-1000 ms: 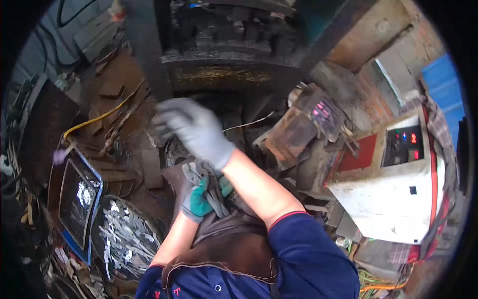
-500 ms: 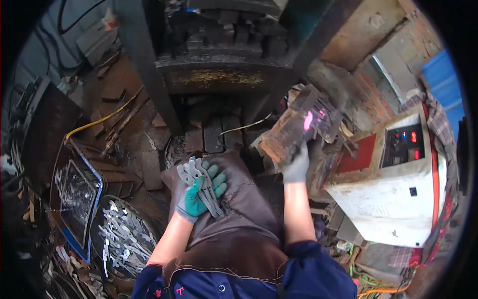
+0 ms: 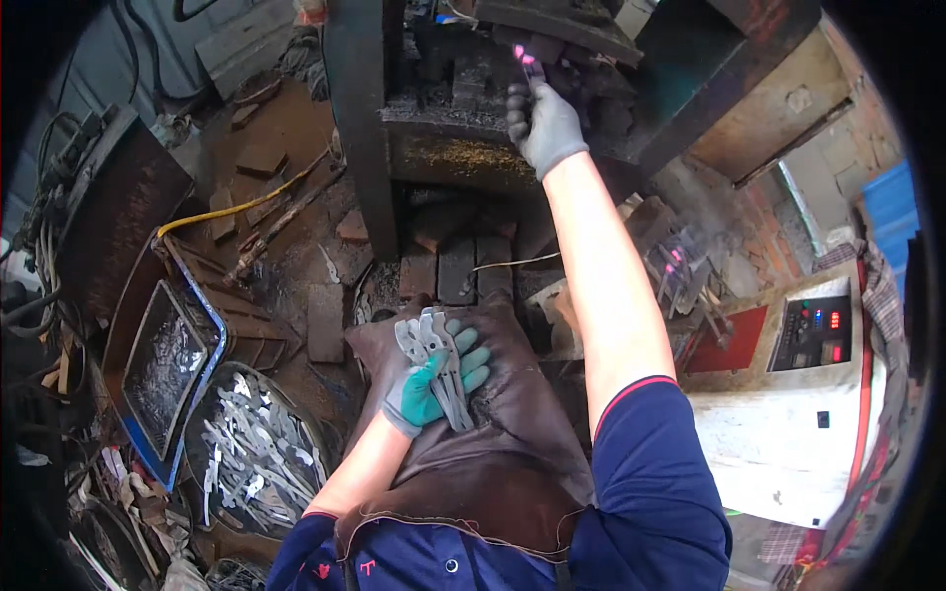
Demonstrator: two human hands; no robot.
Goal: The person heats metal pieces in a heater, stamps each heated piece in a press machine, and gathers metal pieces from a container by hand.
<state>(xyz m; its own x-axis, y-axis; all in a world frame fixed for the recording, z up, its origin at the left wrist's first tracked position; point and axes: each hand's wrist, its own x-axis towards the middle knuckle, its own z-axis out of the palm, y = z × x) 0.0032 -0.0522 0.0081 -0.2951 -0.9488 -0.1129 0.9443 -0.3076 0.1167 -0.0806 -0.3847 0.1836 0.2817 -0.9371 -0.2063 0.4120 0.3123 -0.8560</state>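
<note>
My left hand [image 3: 419, 396], in a green and grey glove, rests on the brown leather apron [image 3: 522, 394] over my lap. Its fingers are wrapped round several flat grey metal blanks [image 3: 431, 340] with shaped, holed ends. Stretched far forward, my right hand [image 3: 554, 130] in a grey glove with dark fingertips grips one metal blank [image 3: 532, 71]. That blank's far end glows pink, and it reaches into the opening of a dark, heavy press-like machine [image 3: 360, 128]. More blanks [image 3: 680, 271], some with glowing spots, lie on the right beyond my forearm.
A round tub [image 3: 320, 433] of loose grey blanks stands at the left, beside a blue-rimmed container [image 3: 219, 330]. On the right is a white control cabinet [image 3: 778, 433] with a lit panel. A yellow hose [image 3: 232, 209] crosses the floor near scattered bricks [image 3: 325, 320].
My right hand has moved from the glowing blanks on the right, forward and left to the machine's opening, carrying a hot blank. The left hand keeps its hold. The view has shifted.
</note>
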